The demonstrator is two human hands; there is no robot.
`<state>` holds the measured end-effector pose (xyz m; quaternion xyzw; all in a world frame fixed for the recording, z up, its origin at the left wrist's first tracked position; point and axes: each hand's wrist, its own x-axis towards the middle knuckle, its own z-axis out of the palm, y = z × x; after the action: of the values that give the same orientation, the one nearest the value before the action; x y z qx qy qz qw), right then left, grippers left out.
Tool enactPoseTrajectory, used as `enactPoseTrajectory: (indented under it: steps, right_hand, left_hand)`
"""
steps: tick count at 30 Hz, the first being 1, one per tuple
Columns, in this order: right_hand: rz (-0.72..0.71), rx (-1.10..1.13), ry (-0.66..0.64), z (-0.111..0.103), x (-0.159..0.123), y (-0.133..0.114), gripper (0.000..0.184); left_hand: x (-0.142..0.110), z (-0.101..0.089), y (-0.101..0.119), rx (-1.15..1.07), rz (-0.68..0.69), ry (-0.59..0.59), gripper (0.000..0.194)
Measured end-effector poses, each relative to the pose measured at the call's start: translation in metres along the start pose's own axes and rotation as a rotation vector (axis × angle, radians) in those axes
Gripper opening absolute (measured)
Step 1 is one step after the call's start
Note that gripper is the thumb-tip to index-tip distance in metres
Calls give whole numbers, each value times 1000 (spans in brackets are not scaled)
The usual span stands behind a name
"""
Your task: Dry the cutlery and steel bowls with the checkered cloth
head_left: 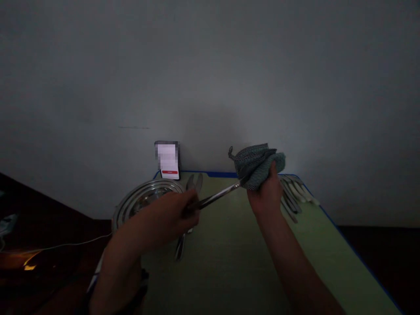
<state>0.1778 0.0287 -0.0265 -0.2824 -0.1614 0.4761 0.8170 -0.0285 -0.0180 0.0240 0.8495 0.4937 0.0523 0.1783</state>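
Note:
My left hand [187, 210] is closed around the dark handle of a long metal utensil [221, 194], which slants up to the right. Its far end goes into a grey-green checked cloth [257, 164], so I cannot see what kind of utensil it is. The cloth is bunched in my right hand [268, 192], thumb on top and fingers mostly hidden behind it. Both hands are raised above the table. Under my left wrist, part of a round metal bowl [123, 208] is covered by my forearm.
Spoon-like utensils [190, 181] lie beside the bowl, partly behind my left hand. Several pieces of cutlery [290, 197], some with pale handles, lie along the right of the greenish table [226, 262]. A lit phone [169, 159] leans on the wall [210, 87] behind.

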Motion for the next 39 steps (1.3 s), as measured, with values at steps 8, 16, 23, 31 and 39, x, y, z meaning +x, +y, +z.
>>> enactPoseTrajectory:
  steps: [8, 16, 23, 31, 39]
  right_hand:
    - [272, -64, -37, 13, -46, 38, 29]
    - [309, -155, -30, 15, -43, 29, 21]
    - [310, -130, -54, 14, -36, 28, 25]
    - [154, -8, 59, 7, -6, 5, 23]
    - [222, -105, 51, 8, -34, 28, 22]
  left_hand:
    - [5, 1, 11, 181, -123, 248, 24]
    - [17, 16, 13, 216, -25, 109, 38]
    - [20, 26, 10, 20, -18, -31, 47]
    - [15, 27, 16, 1, -27, -140, 46]
    - [6, 33, 2, 89, -31, -198, 41]
